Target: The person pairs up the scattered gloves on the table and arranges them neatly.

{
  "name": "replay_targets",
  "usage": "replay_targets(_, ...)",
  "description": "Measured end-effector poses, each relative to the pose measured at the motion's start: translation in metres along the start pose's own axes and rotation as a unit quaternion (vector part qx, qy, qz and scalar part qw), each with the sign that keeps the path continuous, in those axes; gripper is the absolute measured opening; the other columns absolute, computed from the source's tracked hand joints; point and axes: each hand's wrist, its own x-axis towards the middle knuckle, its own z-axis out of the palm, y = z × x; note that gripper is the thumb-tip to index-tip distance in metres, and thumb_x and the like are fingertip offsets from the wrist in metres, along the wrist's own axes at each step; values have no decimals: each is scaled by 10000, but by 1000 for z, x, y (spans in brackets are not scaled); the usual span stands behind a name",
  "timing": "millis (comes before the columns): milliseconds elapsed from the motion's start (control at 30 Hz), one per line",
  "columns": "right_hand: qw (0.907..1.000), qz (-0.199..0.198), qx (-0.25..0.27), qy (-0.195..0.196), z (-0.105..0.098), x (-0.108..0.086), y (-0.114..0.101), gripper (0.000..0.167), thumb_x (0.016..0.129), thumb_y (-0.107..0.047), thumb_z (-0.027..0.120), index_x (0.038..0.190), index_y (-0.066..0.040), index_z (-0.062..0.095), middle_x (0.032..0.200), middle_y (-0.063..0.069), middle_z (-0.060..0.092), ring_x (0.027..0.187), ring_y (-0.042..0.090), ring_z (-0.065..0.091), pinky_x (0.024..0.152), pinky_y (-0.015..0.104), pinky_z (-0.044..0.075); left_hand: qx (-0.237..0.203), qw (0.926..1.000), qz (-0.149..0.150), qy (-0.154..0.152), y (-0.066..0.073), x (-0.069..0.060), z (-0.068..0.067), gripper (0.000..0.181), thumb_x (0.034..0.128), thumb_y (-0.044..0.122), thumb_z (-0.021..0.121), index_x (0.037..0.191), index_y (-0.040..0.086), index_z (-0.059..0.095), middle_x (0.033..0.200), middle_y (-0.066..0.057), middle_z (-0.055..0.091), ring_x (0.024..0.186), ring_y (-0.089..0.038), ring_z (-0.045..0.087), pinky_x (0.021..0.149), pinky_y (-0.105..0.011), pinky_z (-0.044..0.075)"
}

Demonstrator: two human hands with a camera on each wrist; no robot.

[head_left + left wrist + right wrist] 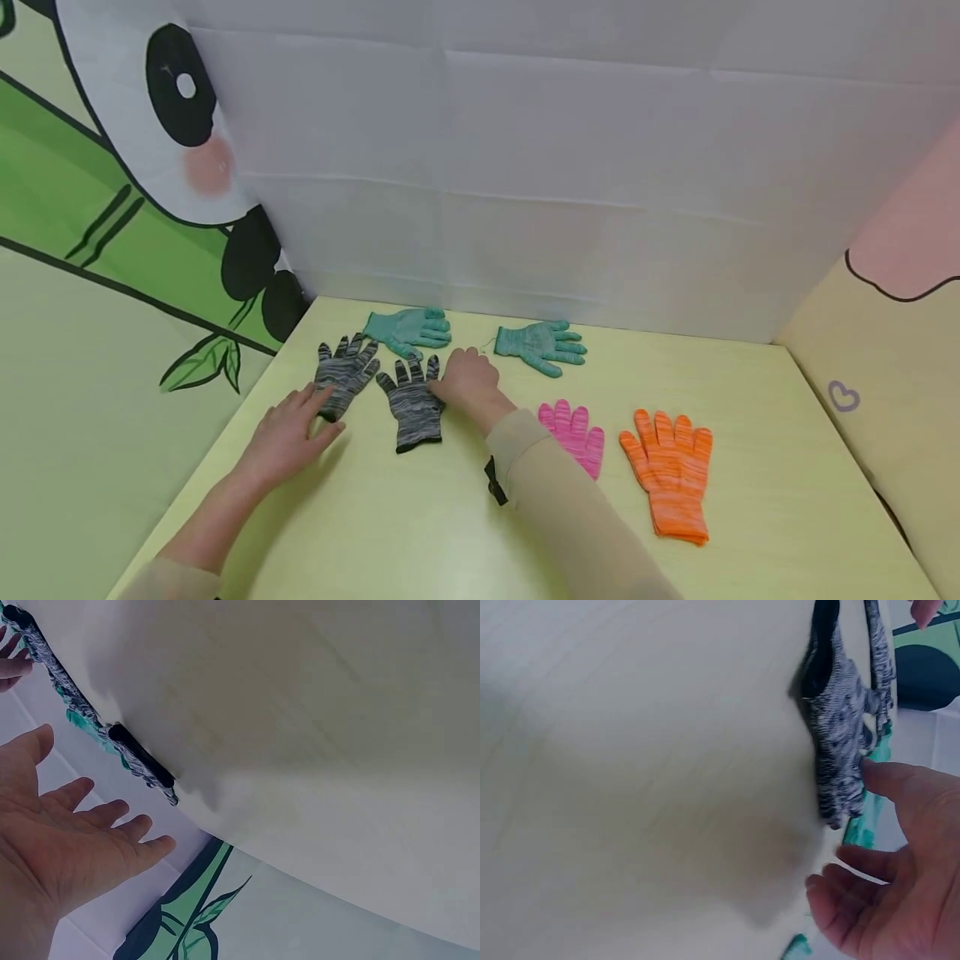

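Note:
Two black-and-grey knit gloves lie side by side on the table. My left hand (288,437) reaches over the cuff of the left grey glove (347,373); in the left wrist view its fingers (105,814) are spread, with nothing held. By the right grey glove (416,408) is my right hand (472,383). The right wrist view has its thumb (889,778) at that glove's edge, touching or nearly so. Its other fingers are loosely bent, with a gap to the thumb. Behind lie a teal glove (408,329) and another teal glove (540,346).
A pink glove (576,435), partly hidden by my right sleeve (570,508), lies right of centre. Farther right is an orange glove (671,475). A white sheet (540,183) hangs behind the pale table (780,467), and a painted panel (135,333) stands along the left.

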Motion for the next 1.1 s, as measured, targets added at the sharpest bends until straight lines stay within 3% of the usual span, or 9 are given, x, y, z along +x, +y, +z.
replay_targets(200,9964,-103,-626,-561,-16,-16,-11,506,879,-712,634,888,-215,735,924,-21,679,946,221,627,742,387,535,38,10000,-25,39,-6,-2,-6,713,1013,439,613,1537,-1,413,1542,-397,297,1390,-611,278,1053,-807,201)
replay_targets(300,9955,-106,-675,-662,-16,-20,-14,506,862,-704,665,935,-209,739,922,-36,677,957,220,625,772,383,527,51,10000,9,55,-6,-2,-7,725,1012,463,603,1532,-7,419,1539,-395,307,1387,-609,286,1045,-811,208)
replay_targets(533,9978,-54,-577,-336,-5,-20,-14,441,896,-512,730,1149,-151,749,1107,45,697,1087,287,606,875,455,526,79,9999,63,20,-3,1,-9,739,1016,482,588,1544,0,406,1551,-380,303,1395,-610,279,1050,-810,209)
replay_targets(700,9999,-39,-6,-133,4,-17,-12,374,896,-385,759,1139,-101,737,1106,79,700,1070,295,624,800,446,561,80,10000,44,32,-2,0,-7,743,1010,468,602,1540,-15,405,1546,-383,310,1390,-614,285,1045,-813,213)
replay_targets(833,9964,-417,738,-48,8,-15,-3,151,897,-241,743,864,-102,695,818,22,645,776,210,602,599,329,478,40,9999,87,105,0,-1,-6,742,1006,456,616,1533,-23,410,1538,-386,321,1386,-614,294,1048,-809,217)
replay_targets(933,9847,-847,1520,-2,5,-16,11,167,901,-134,715,786,-129,595,735,-14,551,650,173,495,574,303,388,-29,9999,97,122,3,-3,-6,740,1007,452,618,1537,-20,408,1546,-375,320,1397,-603,288,1065,-797,208)
replay_targets(1100,9575,-1190,2627,71,-5,-23,40,145,939,-74,682,1055,-114,604,917,1,577,773,173,521,681,326,447,-132,9997,158,161,8,-8,-4,737,1004,452,625,1529,-23,419,1550,-367,322,1398,-600,288,1073,-789,206)
